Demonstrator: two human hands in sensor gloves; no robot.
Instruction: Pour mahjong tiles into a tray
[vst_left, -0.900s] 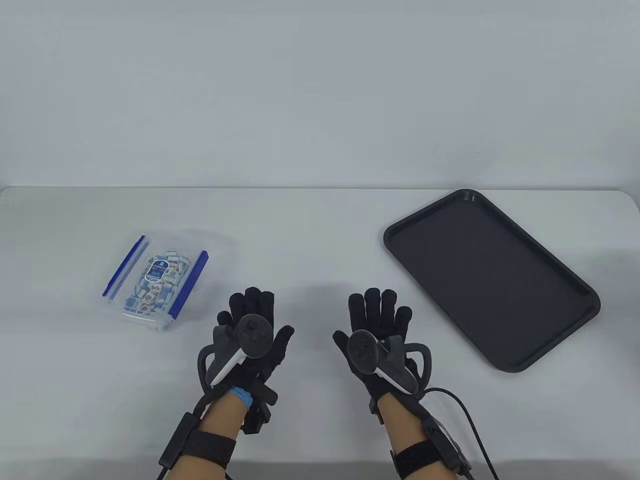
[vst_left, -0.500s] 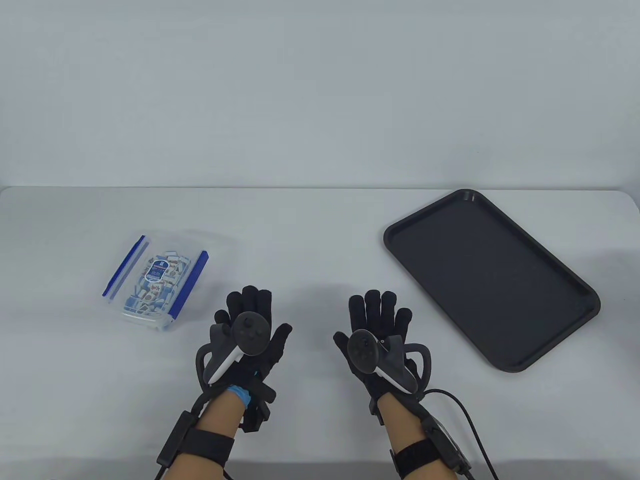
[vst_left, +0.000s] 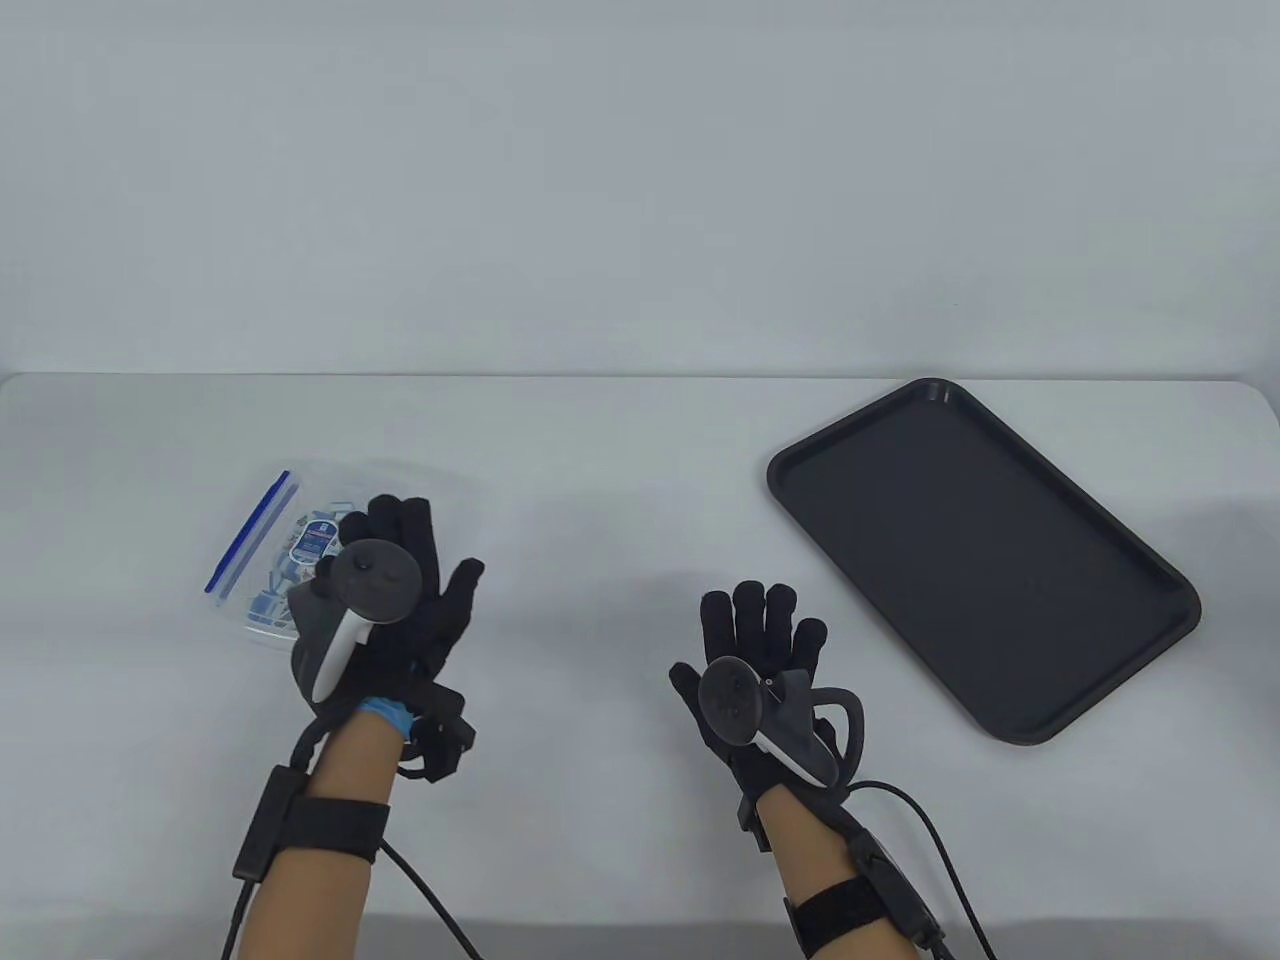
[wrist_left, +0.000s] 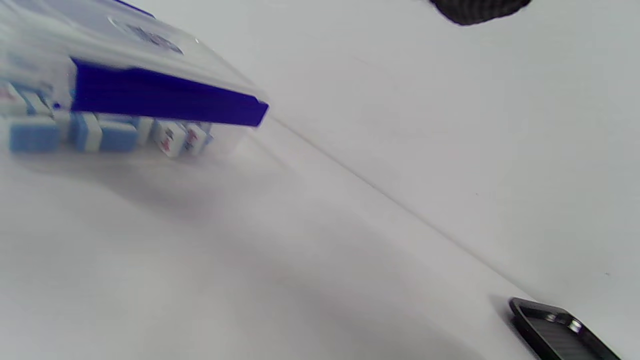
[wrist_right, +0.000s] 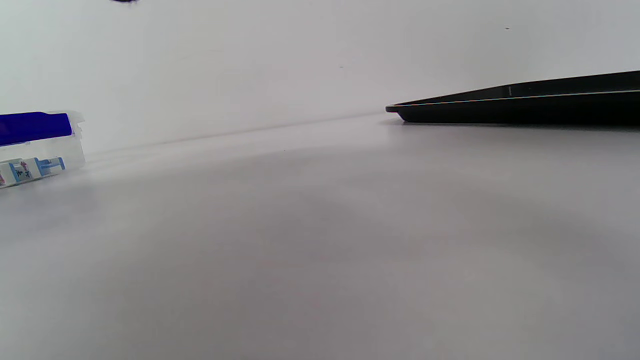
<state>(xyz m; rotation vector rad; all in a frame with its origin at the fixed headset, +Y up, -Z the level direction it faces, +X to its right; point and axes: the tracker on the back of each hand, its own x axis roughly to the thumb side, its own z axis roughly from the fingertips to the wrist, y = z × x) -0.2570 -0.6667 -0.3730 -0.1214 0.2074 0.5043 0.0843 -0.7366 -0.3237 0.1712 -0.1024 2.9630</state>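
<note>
A clear plastic box (vst_left: 270, 545) with blue lid clips holds several blue-and-white mahjong tiles (wrist_left: 102, 135) at the table's left. Its lid is on. My left hand (vst_left: 400, 570) is spread open over the box's right side, covering that part; no grip shows. The left wrist view shows the box's blue clip (wrist_left: 165, 97) close by, with space under the hand. The black tray (vst_left: 980, 560) lies bare at the right. My right hand (vst_left: 760, 625) is open, flat, near the table's middle, left of the tray.
The white table (vst_left: 620, 470) runs back to a pale wall. A black cable (vst_left: 940, 830) trails from my right wrist to the front edge. The tray's rim (wrist_right: 515, 100) shows low in the right wrist view.
My left hand has moved left and away from me, from beside the box to over its right side. My right hand and the tray have stayed put.
</note>
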